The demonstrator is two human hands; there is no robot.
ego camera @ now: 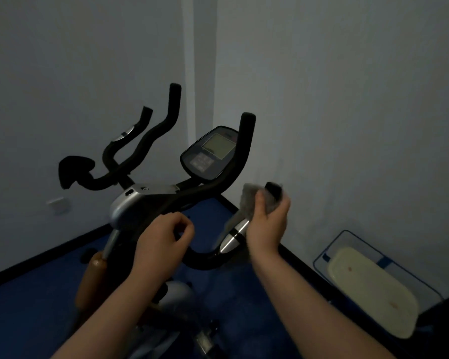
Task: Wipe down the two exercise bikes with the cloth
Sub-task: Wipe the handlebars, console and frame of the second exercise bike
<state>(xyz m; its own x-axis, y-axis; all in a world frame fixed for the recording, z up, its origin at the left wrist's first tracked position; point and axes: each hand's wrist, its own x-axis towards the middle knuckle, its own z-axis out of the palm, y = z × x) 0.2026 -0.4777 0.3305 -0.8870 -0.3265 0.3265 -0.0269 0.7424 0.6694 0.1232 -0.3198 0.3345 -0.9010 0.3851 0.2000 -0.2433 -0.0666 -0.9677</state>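
In a dim room, at nine o'clock we see the far exercise bike's handlebars (145,141) against the wall. At centre, our left hand (163,239) grips the near exercise bike's handlebar (200,257), below its console (213,154). At three o'clock our right hand (267,224) clutches the grey cloth (252,200) around the right handlebar grip (274,191). A mesh basket (373,288) sits at four o'clock.

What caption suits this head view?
Right hand wipes the bike's handlebar end with a cloth; left hand steadies it.
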